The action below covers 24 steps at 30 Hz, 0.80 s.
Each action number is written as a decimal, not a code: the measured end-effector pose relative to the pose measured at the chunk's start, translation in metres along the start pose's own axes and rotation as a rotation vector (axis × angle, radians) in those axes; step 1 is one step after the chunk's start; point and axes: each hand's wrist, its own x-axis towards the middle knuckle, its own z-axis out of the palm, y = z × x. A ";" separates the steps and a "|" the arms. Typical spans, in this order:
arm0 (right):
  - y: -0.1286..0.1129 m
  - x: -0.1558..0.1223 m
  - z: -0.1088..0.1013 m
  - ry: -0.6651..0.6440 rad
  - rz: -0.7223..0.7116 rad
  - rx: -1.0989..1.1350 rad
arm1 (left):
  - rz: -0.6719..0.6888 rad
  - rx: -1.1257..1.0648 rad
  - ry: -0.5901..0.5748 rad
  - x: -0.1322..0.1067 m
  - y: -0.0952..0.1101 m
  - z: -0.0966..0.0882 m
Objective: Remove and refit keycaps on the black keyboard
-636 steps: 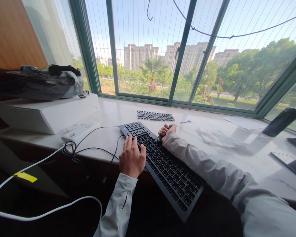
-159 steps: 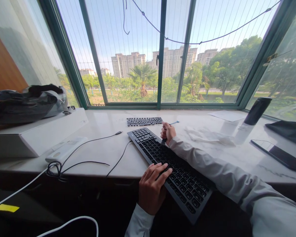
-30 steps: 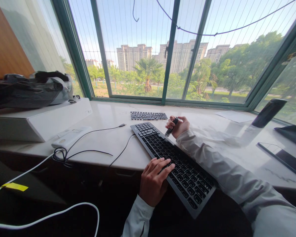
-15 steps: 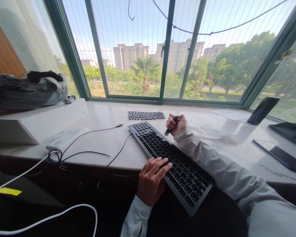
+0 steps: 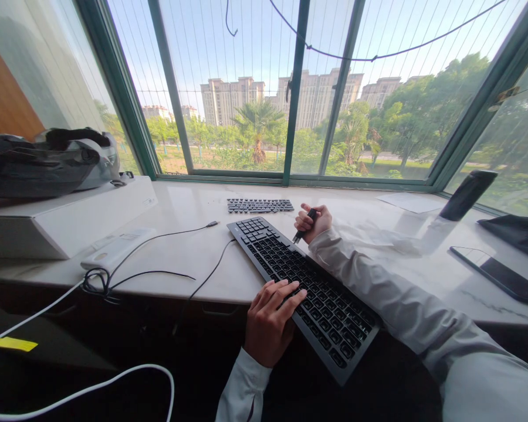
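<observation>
A black keyboard (image 5: 308,287) lies slantwise on the white sill, its near end hanging over the edge. My left hand (image 5: 273,319) rests on its near left part, fingers stretched flat over the keys. My right hand (image 5: 313,223) is closed round a small dark tool (image 5: 303,228) whose tip points down at the keyboard's far right edge. Behind it, a flat set of loose black keycaps (image 5: 260,205) lies on the sill.
A white box (image 5: 70,220) with a dark bag (image 5: 48,161) on top stands at left. A white device (image 5: 114,249) and cables (image 5: 158,258) lie near it. At right are a dark cylinder (image 5: 466,196), a phone (image 5: 497,275), paper (image 5: 409,202) and crumpled plastic film (image 5: 378,234).
My right hand has shifted the tool slightly, tip staying by the keyboard's far edge. My left hand has stayed on the near keys. The view has moved a little.
</observation>
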 end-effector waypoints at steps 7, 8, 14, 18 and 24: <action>0.001 0.000 0.000 0.022 0.009 0.027 | 0.003 0.006 -0.005 0.000 0.000 0.000; 0.001 0.000 0.000 0.030 -0.010 0.022 | 0.004 0.009 -0.004 0.000 0.000 0.000; 0.007 0.002 -0.004 0.173 -0.007 -0.036 | 0.001 0.019 -0.003 0.000 0.000 0.000; 0.012 0.004 -0.005 0.187 -0.005 -0.040 | 0.000 0.008 0.000 0.000 0.000 0.000; 0.012 0.004 -0.002 0.224 0.010 -0.050 | -0.001 0.001 -0.008 0.000 0.000 0.000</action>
